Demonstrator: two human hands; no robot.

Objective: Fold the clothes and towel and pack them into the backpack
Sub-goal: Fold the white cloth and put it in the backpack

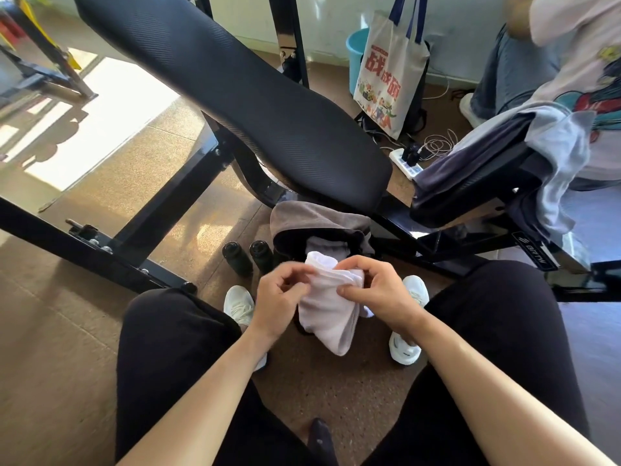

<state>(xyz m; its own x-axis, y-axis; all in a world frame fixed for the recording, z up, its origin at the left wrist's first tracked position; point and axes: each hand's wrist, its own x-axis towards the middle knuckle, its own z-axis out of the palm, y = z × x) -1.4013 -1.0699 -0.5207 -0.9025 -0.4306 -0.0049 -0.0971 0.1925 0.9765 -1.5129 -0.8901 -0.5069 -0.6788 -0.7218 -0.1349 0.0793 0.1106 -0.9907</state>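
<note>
I sit looking down between my knees, which are in black trousers. Both hands grasp a white cloth point(331, 314). My left hand point(280, 294) has its fingers curled around the cloth's upper left edge. My right hand point(379, 290) pinches the upper right edge between thumb and fingers. The cloth is bunched at the top and hangs down in loose folds between my hands, off the floor.

Just beyond the cloth, a dark backpack point(285, 243) stands open on the brown floor. A pale grey folded item point(324, 245) shows inside its mouth. Grey-brown fabric point(302, 215) lies over the backpack's far edge; I cannot tell whether it is part of the bag. Two black bottles point(237, 258) stand upright just left of the backpack. My white shoes point(239, 304) rest on the floor on either side of the cloth.

A long black padded backrest point(235, 95) slopes across the middle of the view. To the right, a smaller padded surface point(470, 196) carries light grey and dark clothes point(554, 156) draped over it. Behind it, a printed tote bag point(386, 79) stands in front of a blue bucket point(356, 45), with a white power strip point(405, 164) on the floor nearby. Another person point(571, 62) sits at the upper right.
</note>
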